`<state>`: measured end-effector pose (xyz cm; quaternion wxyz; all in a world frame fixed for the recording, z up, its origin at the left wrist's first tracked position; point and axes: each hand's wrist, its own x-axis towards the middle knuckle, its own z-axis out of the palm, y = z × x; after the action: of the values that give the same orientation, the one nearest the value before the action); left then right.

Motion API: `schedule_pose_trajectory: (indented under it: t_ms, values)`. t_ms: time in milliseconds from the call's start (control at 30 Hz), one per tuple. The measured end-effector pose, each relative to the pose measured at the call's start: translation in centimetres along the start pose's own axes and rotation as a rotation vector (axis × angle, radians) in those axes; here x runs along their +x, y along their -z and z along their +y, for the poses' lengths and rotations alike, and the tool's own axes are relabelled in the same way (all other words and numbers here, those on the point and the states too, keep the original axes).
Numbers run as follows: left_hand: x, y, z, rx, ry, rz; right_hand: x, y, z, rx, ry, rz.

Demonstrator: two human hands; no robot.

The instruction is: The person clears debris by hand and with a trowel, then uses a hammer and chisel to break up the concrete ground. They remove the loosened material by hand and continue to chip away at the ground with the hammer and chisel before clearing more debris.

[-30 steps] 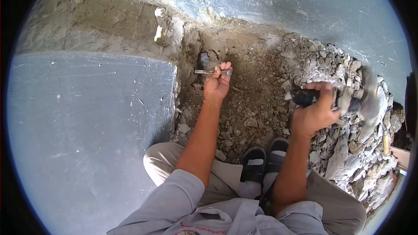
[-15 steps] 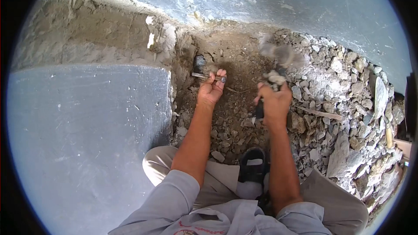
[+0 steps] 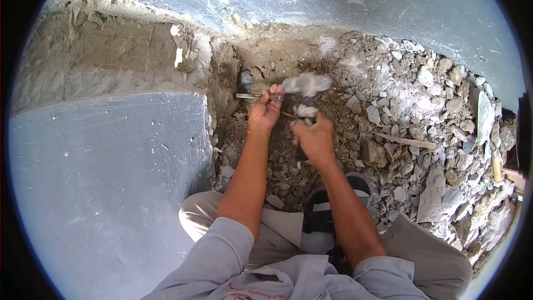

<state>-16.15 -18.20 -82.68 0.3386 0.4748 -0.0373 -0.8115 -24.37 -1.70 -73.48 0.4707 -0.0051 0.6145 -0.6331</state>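
My left hand (image 3: pixel 265 110) is closed around a metal chisel (image 3: pixel 248 96) that lies roughly level, its tip pointing left at the broken edge of the wall. Gripped in my right hand (image 3: pixel 316 140) is a hammer (image 3: pixel 307 84), its grey head smeared by motion and close to the chisel's struck end. A pale wrapping shows on the handle just above my right fingers. Beneath both hands lies a dug-out patch of brown soil (image 3: pixel 266 55) and small stones.
Heaped rubble (image 3: pixel 411 103) covers the right side, with a wooden strip (image 3: pixel 405 141) and a trowel (image 3: pixel 493 150) on it. A grey plastered slab (image 3: pixel 111 178) fills the left, and a grey wall (image 3: pixel 355 0) runs across the top. Sandaled feet (image 3: pixel 319 211) stand below my hands.
My right hand has swung the hammer leftward, bringing its head up beside the chisel's end. The left hand keeps the chisel at nearly the same place; the view has shifted slightly.
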Motion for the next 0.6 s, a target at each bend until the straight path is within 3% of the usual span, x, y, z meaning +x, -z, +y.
schedule_pose_trajectory:
  t_ms: [67,133,233,300,367,433,533,600]
  values:
    - [0.1,-0.8,0.3,-0.01,-0.013,0.019,-0.4,1.1,-4.9,0.033,0.198,0.141]
    - [-0.3,-2.0,0.3,0.002,-0.01,0.068,0.0,2.8,-7.8,0.287,0.543,0.242]
    - [0.7,-1.9,0.0,0.019,-0.013,0.038,0.3,4.3,-8.8,0.307,0.64,0.525]
    - [1.0,-2.2,0.0,0.012,-0.013,0.068,0.7,1.3,-4.3,0.325,0.426,0.646]
    - [1.1,-2.2,-0.4,0.04,-0.017,0.085,2.4,-2.1,7.4,0.087,0.249,0.203]
    - [1.7,-1.0,-0.7,0.102,-0.021,0.087,0.4,-2.2,3.9,0.176,-0.147,0.012]
    - [1.2,0.5,-0.9,0.173,-0.007,0.028,-0.5,0.1,-0.8,0.135,-0.082,0.055]
    - [1.1,0.7,-1.2,0.236,-0.006,-0.025,-0.2,2.3,-4.8,0.078,0.133,0.146]
